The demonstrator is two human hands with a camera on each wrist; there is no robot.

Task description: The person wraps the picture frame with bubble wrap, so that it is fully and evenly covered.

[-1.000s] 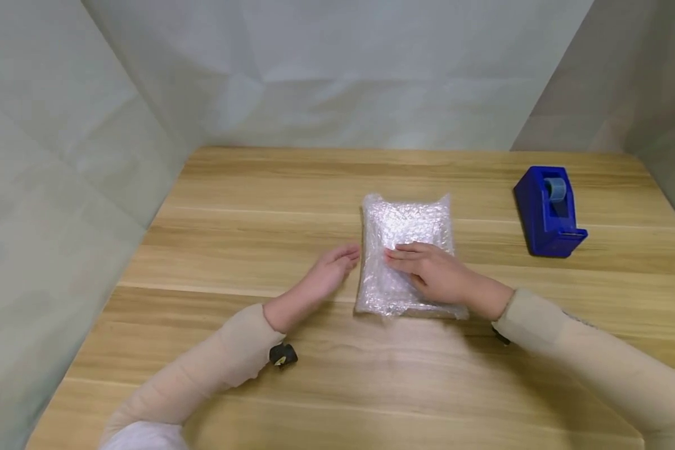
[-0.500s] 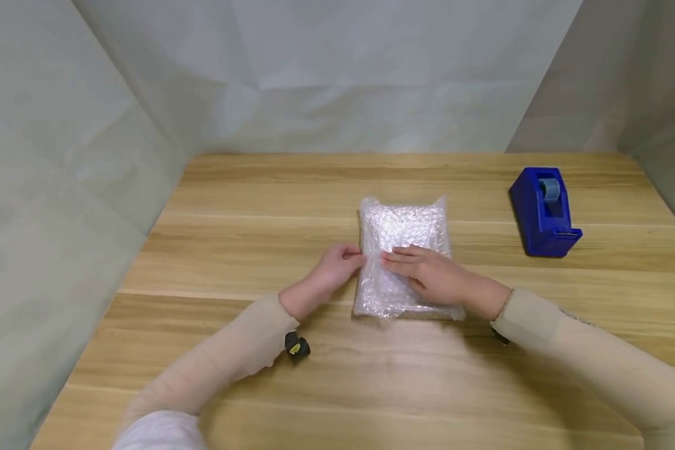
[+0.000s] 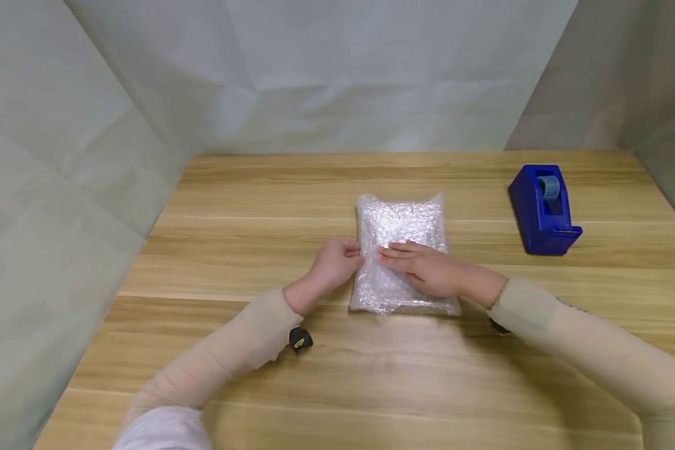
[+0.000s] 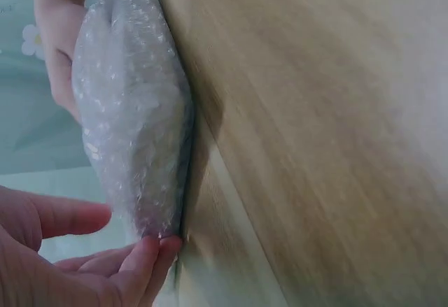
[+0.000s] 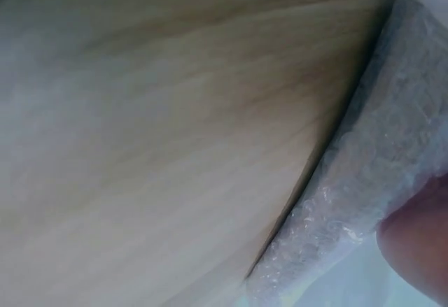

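Note:
A flat rectangular package wrapped in clear bubble wrap lies on the wooden table. My right hand rests flat across its top, fingers extended toward the left side. My left hand is at the package's left edge. In the left wrist view, its fingertips touch the side of the bubble wrap low by the table, and the thumb stands apart from them, its tip near the top surface. The right wrist view shows the near edge of the package and part of my right hand. What is inside the wrap is hidden.
A blue tape dispenser with a roll of clear tape stands to the right of the package. Pale sheeting hangs behind the wooden table and along its sides.
My left hand has moved right from beside the package to its left edge, its thumb now at the wrap. The right hand stays on top of the package.

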